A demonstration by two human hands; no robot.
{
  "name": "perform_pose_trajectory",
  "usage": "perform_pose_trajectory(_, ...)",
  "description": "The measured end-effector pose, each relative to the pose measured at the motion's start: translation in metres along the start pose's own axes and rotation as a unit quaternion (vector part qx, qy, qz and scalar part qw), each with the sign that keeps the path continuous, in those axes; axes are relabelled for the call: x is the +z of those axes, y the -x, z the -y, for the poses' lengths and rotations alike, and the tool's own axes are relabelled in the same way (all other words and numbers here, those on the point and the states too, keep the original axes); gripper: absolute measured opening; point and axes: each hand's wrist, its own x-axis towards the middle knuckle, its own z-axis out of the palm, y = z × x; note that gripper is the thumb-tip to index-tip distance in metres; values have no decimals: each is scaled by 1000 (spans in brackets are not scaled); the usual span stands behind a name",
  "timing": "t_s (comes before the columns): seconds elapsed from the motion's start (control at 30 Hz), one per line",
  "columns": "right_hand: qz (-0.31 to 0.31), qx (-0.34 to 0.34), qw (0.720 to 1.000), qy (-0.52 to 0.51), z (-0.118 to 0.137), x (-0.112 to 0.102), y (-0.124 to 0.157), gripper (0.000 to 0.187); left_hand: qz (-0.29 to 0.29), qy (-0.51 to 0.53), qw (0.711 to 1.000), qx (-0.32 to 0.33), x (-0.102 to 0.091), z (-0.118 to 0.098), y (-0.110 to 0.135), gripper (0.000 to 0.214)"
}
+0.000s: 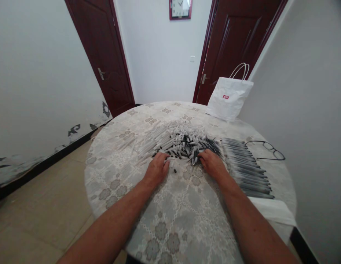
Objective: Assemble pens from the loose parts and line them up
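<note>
On the round table (181, 220) with its pale flower-patterned cloth, a loose heap of white plastic pen barrels and small black pen parts (176, 141) lies at the middle. The left hand (156, 168) rests palm down on the heap's near edge, fingers curled among white barrels. The right hand (213, 163) lies at the heap's near right side, fingertips buried in the black pieces. Whether either hand pinches anything I cannot tell (the fingers hide it). Just right of the right hand, a tidy row of grey finished pens (244, 165) runs along the table's right edge, with black-framed glasses (269, 150) beyond it and a white paper carrier bag (228, 99) at the far right edge. Picking goes best, I judge, by drawing single pieces off the heap's near edge rather than digging, with the right forearm kept clear of the row.
</note>
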Motion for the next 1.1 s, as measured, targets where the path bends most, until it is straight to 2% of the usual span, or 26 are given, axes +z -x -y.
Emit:
perform_pose_trajectory(0.17,-22,-22,999,-9,-6,6,-1,25,-59,-92,992,-69,-26,19,-3,20)
perform_pose_trajectory(0.3,-30,-33,999,-13,-8,8,0,25,-60,-190,968,-155,-56,35,-2,26)
perform_pose_trajectory(0.4,-39,-40,998,-17,-8,8,1,25,-13,-254,939,-230,-76,36,-2,28)
perform_pose_trajectory(0.5,-48,-43,998,-16,-9,10,2,25,28,-291,915,-278,-91,31,-1,28)
perform_pose_trajectory(0.67,-57,-53,997,-15,-12,15,2,26,116,-316,895,-293,-100,25,3,28)
perform_pose_trajectory(0.8,-61,-64,996,-9,-11,14,2,26,189,-307,884,-299,-100,32,8,26)
perform_pose_trajectory(0.93,-64,-66,996,-10,-7,12,2,26,196,-279,892,-295,-97,43,10,23)
perform_pose_trajectory(1.1,-60,-57,997,-8,-4,10,3,27,136,-159,946,-247,-94,51,10,25)
